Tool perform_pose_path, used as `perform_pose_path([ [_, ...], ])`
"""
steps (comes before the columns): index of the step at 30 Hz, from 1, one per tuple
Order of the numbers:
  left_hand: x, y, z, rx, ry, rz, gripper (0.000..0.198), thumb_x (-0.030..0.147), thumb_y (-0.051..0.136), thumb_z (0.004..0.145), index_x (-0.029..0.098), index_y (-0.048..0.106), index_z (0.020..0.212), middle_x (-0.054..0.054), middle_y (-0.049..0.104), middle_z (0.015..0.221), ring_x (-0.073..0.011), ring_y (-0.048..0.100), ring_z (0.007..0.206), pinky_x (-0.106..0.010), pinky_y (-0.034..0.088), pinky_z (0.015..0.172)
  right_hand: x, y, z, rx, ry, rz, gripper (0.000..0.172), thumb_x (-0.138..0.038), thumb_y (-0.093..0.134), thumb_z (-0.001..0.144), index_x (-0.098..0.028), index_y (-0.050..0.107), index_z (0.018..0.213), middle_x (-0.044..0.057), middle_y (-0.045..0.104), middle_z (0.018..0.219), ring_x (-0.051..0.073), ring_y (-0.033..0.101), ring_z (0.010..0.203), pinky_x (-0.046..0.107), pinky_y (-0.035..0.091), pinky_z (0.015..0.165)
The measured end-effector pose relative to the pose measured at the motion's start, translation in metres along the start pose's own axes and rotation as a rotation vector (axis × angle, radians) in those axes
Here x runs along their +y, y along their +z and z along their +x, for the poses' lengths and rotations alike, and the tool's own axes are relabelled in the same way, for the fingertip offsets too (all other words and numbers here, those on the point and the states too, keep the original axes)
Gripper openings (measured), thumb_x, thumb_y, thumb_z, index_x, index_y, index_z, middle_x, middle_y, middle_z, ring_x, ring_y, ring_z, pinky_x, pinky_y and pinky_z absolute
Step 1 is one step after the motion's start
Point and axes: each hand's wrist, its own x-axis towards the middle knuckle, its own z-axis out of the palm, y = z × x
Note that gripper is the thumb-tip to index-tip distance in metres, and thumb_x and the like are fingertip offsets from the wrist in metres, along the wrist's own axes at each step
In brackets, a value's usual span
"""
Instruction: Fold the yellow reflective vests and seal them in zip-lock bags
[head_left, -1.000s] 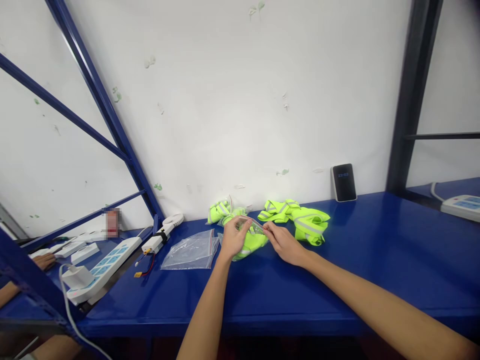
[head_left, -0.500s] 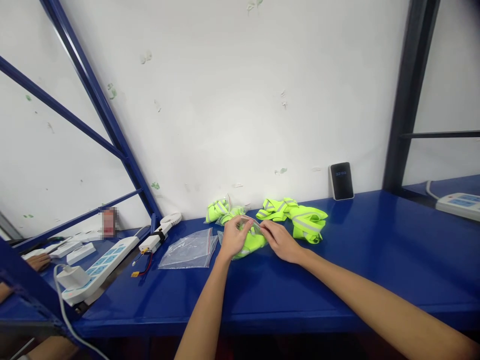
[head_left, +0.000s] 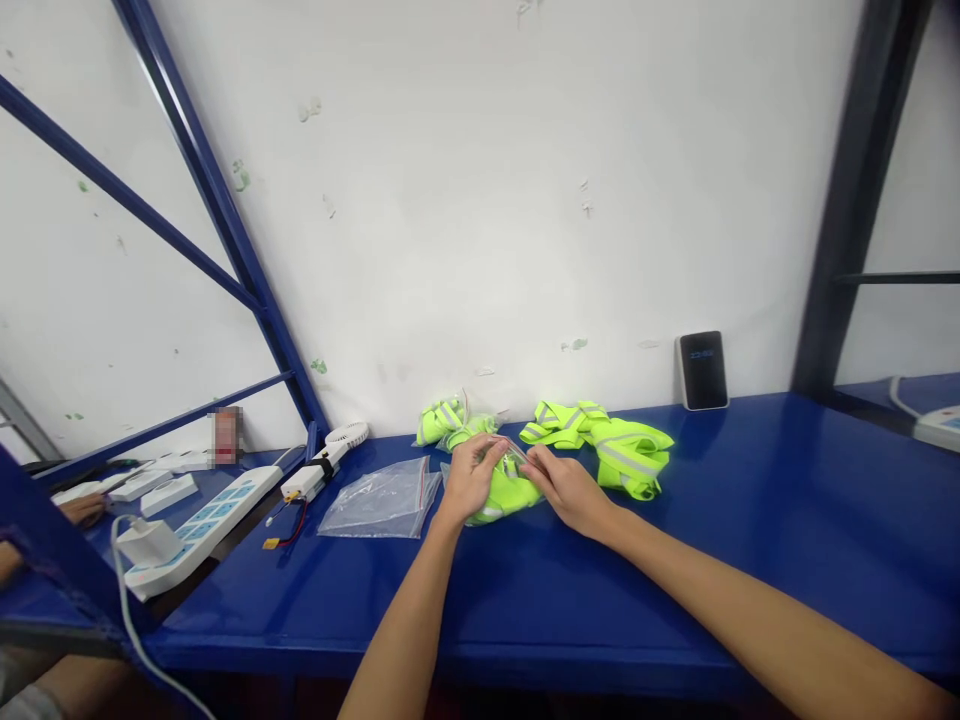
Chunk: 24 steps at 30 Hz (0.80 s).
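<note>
My left hand (head_left: 470, 478) and my right hand (head_left: 566, 487) meet over a clear plastic bag (head_left: 512, 458) with a neon yellow reflective vest (head_left: 502, 493) in it. Both hands pinch the bag's top edge, fingers closed on it. The bag rests on the blue bench (head_left: 675, 560). A second packed vest (head_left: 448, 420) lies behind my left hand near the wall. Loose yellow vests (head_left: 611, 445) lie in a heap to the right of my hands.
A pile of empty clear zip bags (head_left: 379, 500) lies left of my hands. Further left are a small white fan (head_left: 330, 456), a white power strip (head_left: 202, 525) and another person's hand (head_left: 82, 508). A dark phone (head_left: 703, 370) leans on the wall.
My hands have stayed on the bag's top edge with only slight finger motion. The view has shifted a little; nothing else has moved.
</note>
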Motion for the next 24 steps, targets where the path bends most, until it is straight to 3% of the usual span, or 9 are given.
perform_pose_path([
  [4, -0.002, 0.005, 0.002, 0.033, -0.013, 0.030, 0.025, 0.037, 0.055, 0.087, 0.019, 0.071, 0.083, -0.004, 0.071, 0.087, -0.0197, 0.063, 0.086, -0.029, 0.045, 0.082, -0.001, -0.003, 0.001, -0.014, -0.028, -0.101, 0.022, -0.034, 0.034, 0.099, -0.023, 0.046, 0.085, 0.000, 0.059, 0.070, 0.017, 0.057, 0.060, 0.026, 0.033, 0.058],
  [11, -0.003, 0.013, 0.010, -0.042, -0.014, 0.057, 0.032, 0.039, 0.048, 0.091, 0.017, 0.069, 0.081, -0.003, 0.070, 0.084, -0.0174, 0.062, 0.081, -0.026, 0.045, 0.078, -0.004, -0.006, 0.004, -0.057, 0.055, -0.318, 0.024, -0.032, 0.030, 0.100, -0.019, 0.050, 0.096, 0.006, 0.068, 0.076, 0.020, 0.062, 0.059, 0.028, 0.027, 0.052],
  [17, 0.004, 0.014, 0.002, 0.034, 0.027, 0.123, 0.031, 0.037, 0.046, 0.093, 0.017, 0.068, 0.084, -0.003, 0.068, 0.083, -0.0162, 0.061, 0.080, -0.025, 0.043, 0.076, -0.006, -0.003, 0.002, -0.029, 0.076, -0.401, 0.026, -0.034, 0.030, 0.101, -0.018, 0.051, 0.100, 0.007, 0.071, 0.078, 0.020, 0.065, 0.061, 0.026, 0.027, 0.052],
  [24, 0.011, 0.011, -0.008, 0.069, 0.077, 0.110, 0.030, 0.036, 0.045, 0.094, 0.017, 0.067, 0.086, -0.004, 0.068, 0.085, -0.0175, 0.061, 0.082, -0.027, 0.043, 0.079, -0.001, 0.000, -0.003, 0.022, -0.112, -0.375, 0.030, -0.033, 0.027, 0.102, -0.018, 0.052, 0.094, 0.006, 0.069, 0.073, 0.019, 0.064, 0.061, 0.026, 0.031, 0.053],
])
